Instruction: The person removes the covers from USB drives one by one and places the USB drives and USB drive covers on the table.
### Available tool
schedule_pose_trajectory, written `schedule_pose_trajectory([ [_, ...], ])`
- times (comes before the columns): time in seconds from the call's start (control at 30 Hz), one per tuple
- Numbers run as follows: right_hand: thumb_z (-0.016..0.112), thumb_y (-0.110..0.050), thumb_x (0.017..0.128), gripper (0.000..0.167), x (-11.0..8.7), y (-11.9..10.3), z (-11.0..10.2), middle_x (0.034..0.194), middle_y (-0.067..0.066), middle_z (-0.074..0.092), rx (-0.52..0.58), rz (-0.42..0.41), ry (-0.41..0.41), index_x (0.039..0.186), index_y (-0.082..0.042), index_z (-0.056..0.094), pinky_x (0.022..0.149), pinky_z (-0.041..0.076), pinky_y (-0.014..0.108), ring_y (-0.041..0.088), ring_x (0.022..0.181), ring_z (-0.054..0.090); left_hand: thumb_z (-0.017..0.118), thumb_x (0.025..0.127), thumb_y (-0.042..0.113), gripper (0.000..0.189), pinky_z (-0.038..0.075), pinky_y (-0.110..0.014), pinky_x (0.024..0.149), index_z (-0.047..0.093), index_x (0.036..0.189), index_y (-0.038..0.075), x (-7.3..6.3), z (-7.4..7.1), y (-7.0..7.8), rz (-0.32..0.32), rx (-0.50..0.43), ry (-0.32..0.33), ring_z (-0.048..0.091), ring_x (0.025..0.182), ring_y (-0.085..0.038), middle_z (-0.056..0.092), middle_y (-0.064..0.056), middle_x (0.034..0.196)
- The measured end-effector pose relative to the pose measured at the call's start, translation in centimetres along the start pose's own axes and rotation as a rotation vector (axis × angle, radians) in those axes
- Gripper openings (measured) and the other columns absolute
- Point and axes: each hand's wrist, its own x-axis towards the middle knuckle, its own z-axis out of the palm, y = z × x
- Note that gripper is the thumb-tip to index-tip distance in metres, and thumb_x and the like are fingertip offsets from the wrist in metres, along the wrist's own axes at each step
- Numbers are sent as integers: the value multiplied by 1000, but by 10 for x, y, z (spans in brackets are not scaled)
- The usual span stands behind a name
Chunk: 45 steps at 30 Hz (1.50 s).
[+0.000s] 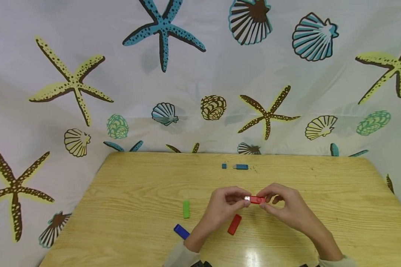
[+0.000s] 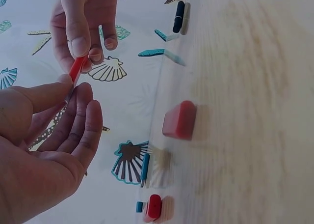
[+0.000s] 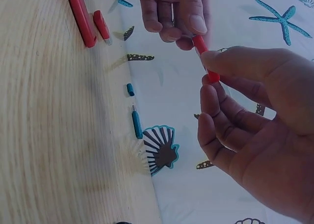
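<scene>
Two hands meet at one red stick [image 1: 256, 200], which I observe through my head view held above the table [image 1: 137, 185], nearly level. On the left hand [image 1: 222, 204] I record a pinch grip: thumb and fingertips close on the silver end [image 1: 247, 198]. On the right hand [image 1: 291, 207] I record the same, thumb and fingertips grasping the red end; my right wrist view confirms the thumb laid over the body.

Lying on the wood-grained top, I log a red block [image 1: 234, 224], slanted, just beside the left forearm [image 1: 200, 233] on its inner side. On its outer side lie a green block [image 1: 186, 209] and a slanted blue block [image 1: 181, 231]; whether the latter touches the forearm I cannot tell.

Beyond the hands, near the far edge, I find a blue stick [image 1: 242, 167], connector pointing left, with a small blue cap [image 1: 224, 166] apart from it. Behind the table hangs a white cloth [image 1: 194, 81] printed with starfish and shells.
</scene>
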Motion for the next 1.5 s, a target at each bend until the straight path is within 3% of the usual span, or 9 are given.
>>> schedule_pose_trajectory([
  [0.33, 79, -3, 90, 21, 4, -3, 6, 99, -8, 71, 28, -55, 29, 104, -18, 76, 72, 59, 31, 11, 85, 67, 76, 94, 7, 17, 61, -41, 79, 78, 110, 4, 0, -10, 5, 10, -8, 16, 75, 89, -22, 76, -10, 104],
  [0.67, 79, -3, 90, 24, 7, -11, 5, 100, -8, 71, 54, -85, 54, 107, -18, 76, 75, 60, 33, 12, 87, 68, 76, 93, 7, 18, 61, -29, 74, 78, 111, 2, 1, -19, 12, 63, 13, -12, 75, 86, -19, 76, -15, 104],
  [0.93, 80, -3, 89, 24, 7, -13, 3, 100, -8, 70, 40, -99, 63, 107, -19, 76, 76, 59, 30, 12, 87, 67, 76, 93, 7, 17, 61, -30, 74, 78, 110, 2, 0, -22, 16, 64, 13, -15, 75, 86, -24, 76, -13, 103],
  [1.2, 79, 1, 88, 27, 3, -14, -14, 103, -6, 70, 15, -88, 116, 109, -15, 76, 80, 60, 32, 12, 88, 69, 74, 94, 5, 16, 61, -32, 78, 77, 109, 0, -1, -40, 16, 132, -4, 56, 75, 87, -24, 76, -14, 100],
  [1.5, 80, -1, 89, 28, 0, -11, -21, 105, -5, 71, 23, -57, 137, 111, -17, 76, 81, 59, 28, 13, 89, 68, 74, 94, 2, 16, 60, -33, 81, 77, 109, -2, 0, -47, 15, 125, -19, 87, 75, 92, -26, 76, -15, 103],
])
